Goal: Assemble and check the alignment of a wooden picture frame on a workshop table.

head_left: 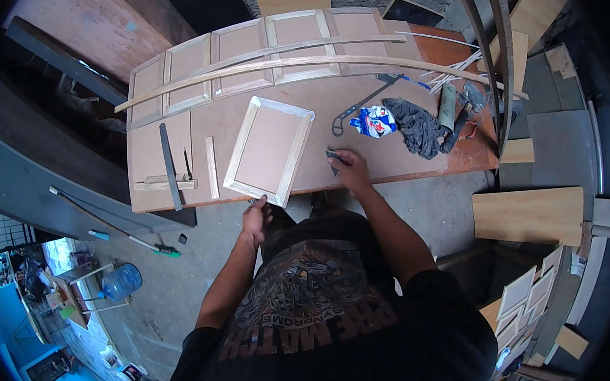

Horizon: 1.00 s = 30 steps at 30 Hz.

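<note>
A small framed wooden panel with pale moulding lies on the brown workbench. My left hand grips the panel's near corner at the bench's front edge. My right hand rests on the bench just right of the panel and holds a small dark tool whose kind I cannot make out. Both forearms come up from below, over a dark printed shirt.
A long panelled frame and thin curved strips lie across the bench's far side. Pincers, a coloured packet, a dark rag and tools sit at the right. A square lies left. Boards stand right.
</note>
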Each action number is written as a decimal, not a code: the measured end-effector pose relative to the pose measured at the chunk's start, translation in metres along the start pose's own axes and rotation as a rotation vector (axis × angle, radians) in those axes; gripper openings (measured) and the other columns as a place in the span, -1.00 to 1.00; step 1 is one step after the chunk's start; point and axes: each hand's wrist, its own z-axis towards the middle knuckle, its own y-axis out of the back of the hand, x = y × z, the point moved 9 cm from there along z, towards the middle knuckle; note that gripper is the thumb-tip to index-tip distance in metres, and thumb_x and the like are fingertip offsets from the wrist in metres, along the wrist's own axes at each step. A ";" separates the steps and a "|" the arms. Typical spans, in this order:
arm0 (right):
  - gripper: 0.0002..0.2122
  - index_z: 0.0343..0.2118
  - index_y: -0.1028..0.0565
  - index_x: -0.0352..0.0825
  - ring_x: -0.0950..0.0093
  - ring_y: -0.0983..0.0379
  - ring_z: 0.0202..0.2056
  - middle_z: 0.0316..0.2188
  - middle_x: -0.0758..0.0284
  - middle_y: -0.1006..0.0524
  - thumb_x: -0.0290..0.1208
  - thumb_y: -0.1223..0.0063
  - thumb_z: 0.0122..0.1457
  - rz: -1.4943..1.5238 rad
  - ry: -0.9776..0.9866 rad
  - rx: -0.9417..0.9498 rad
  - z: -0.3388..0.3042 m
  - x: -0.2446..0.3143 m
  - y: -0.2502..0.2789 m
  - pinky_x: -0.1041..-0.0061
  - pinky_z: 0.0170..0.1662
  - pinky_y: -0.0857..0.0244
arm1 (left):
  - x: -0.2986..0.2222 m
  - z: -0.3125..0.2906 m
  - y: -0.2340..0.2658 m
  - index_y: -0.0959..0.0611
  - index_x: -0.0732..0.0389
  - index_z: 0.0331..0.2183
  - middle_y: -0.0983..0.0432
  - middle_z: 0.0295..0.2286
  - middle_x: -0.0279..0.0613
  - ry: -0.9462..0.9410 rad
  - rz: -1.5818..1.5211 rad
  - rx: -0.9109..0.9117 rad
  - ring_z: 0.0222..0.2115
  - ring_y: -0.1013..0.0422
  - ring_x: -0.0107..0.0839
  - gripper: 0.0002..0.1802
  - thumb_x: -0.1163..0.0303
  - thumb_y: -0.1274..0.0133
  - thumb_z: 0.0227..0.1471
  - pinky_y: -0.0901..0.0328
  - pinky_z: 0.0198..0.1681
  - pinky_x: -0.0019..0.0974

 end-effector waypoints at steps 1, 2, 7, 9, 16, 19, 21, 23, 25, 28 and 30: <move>-0.74 -0.12 -0.57 -0.29 0.64 -0.46 -0.32 -0.30 0.45 -0.62 -0.44 -0.32 0.13 0.125 -0.062 0.021 0.001 -0.005 -0.002 0.56 -0.27 -0.32 | 0.000 0.003 -0.006 -0.58 0.16 -0.10 -0.52 -0.33 -0.37 0.009 -0.044 0.028 -0.33 -0.42 -0.52 -0.65 0.14 -0.17 0.18 -0.35 -0.33 -0.42; -0.74 -0.12 -0.57 -0.29 0.64 -0.46 -0.32 -0.30 0.45 -0.62 -0.44 -0.32 0.13 0.123 -0.060 0.025 0.001 -0.004 -0.004 0.56 -0.27 -0.32 | 0.003 0.007 -0.008 -0.59 0.15 -0.11 -0.53 -0.32 -0.39 0.018 -0.091 0.052 -0.32 -0.43 -0.51 -0.65 0.13 -0.14 0.20 -0.35 -0.32 -0.42; -0.79 -0.15 -0.57 -0.28 0.67 -0.47 -0.32 -0.29 0.44 -0.62 -0.49 -0.29 0.15 0.136 -0.004 0.052 0.008 0.005 -0.018 0.61 -0.31 -0.29 | 0.011 0.019 -0.004 -0.59 0.14 -0.10 -0.54 -0.29 -0.39 0.050 -0.095 0.063 -0.26 -0.44 -0.49 -0.65 0.10 -0.13 0.21 -0.34 -0.23 -0.37; -0.79 -0.16 -0.57 -0.28 0.66 -0.48 -0.32 -0.29 0.42 -0.63 -0.50 -0.29 0.14 0.153 0.024 0.049 0.014 0.003 -0.018 0.61 -0.30 -0.31 | 0.010 0.018 -0.009 -0.59 0.15 -0.10 -0.55 -0.30 -0.39 0.055 -0.114 0.076 -0.28 -0.46 -0.52 -0.66 0.14 -0.12 0.22 -0.35 -0.29 -0.42; -0.71 -0.15 -0.58 -0.38 0.53 -0.55 -0.27 -0.28 0.29 -0.64 -0.45 -0.36 0.07 0.042 0.125 -0.037 0.037 0.017 -0.026 0.55 -0.20 -0.40 | 0.007 0.012 -0.002 -0.59 0.15 -0.14 -0.56 -0.33 -0.40 0.022 -0.136 0.026 -0.32 -0.48 -0.55 -0.72 0.18 -0.15 0.21 -0.35 -0.31 -0.45; -0.72 -0.15 -0.59 -0.38 0.57 -0.56 -0.27 -0.27 0.30 -0.66 -0.46 -0.35 0.07 -0.138 0.230 -0.151 0.048 0.030 -0.023 0.57 -0.22 -0.41 | 0.008 0.010 0.004 -0.61 0.15 -0.16 -0.57 -0.33 -0.39 0.027 -0.126 0.002 -0.32 -0.49 -0.56 -0.74 0.20 -0.14 0.22 -0.36 -0.33 -0.46; -0.73 -0.17 -0.60 -0.37 0.56 -0.57 -0.28 -0.28 0.29 -0.66 -0.45 -0.35 0.07 -0.160 0.233 -0.166 0.061 0.030 -0.019 0.54 -0.21 -0.42 | 0.007 0.009 0.006 -0.62 0.15 -0.17 -0.57 -0.34 -0.39 0.029 -0.104 -0.003 -0.32 -0.49 -0.55 -0.75 0.21 -0.13 0.22 -0.36 -0.33 -0.47; -0.74 -0.18 -0.61 -0.36 0.54 -0.57 -0.28 -0.28 0.29 -0.66 -0.43 -0.35 0.06 -0.179 0.237 -0.168 0.068 0.034 -0.020 0.52 -0.19 -0.43 | 0.006 0.009 0.012 -0.63 0.15 -0.18 -0.57 -0.35 -0.38 0.014 -0.115 -0.013 -0.31 -0.49 -0.55 -0.76 0.21 -0.13 0.22 -0.37 -0.32 -0.46; -0.75 -0.18 -0.61 -0.34 0.49 -0.59 -0.28 -0.28 0.28 -0.66 -0.43 -0.33 0.08 -0.299 0.284 -0.221 0.064 0.052 -0.025 0.48 -0.18 -0.44 | 0.008 0.006 0.018 -0.63 0.15 -0.19 -0.57 -0.35 -0.39 0.014 -0.127 -0.019 -0.31 -0.49 -0.56 -0.77 0.22 -0.13 0.22 -0.38 -0.31 -0.46; -0.76 -0.17 -0.61 -0.33 0.45 -0.60 -0.28 -0.28 0.24 -0.66 -0.44 -0.31 0.08 -0.398 0.366 -0.261 0.063 0.063 -0.024 0.47 -0.17 -0.44 | 0.007 0.006 0.021 -0.61 0.16 -0.14 -0.58 -0.35 -0.37 0.004 -0.145 -0.012 -0.33 -0.50 -0.53 -0.73 0.21 -0.15 0.20 -0.38 -0.30 -0.42; -0.76 -0.17 -0.60 -0.34 0.43 -0.59 -0.27 -0.28 0.24 -0.65 -0.44 -0.31 0.09 -0.407 0.374 -0.221 0.065 0.063 -0.026 0.46 -0.16 -0.44 | 0.007 0.002 0.020 -0.59 0.18 -0.09 -0.58 -0.35 -0.36 -0.002 -0.157 -0.009 -0.34 -0.50 -0.48 -0.67 0.20 -0.17 0.19 -0.39 -0.31 -0.39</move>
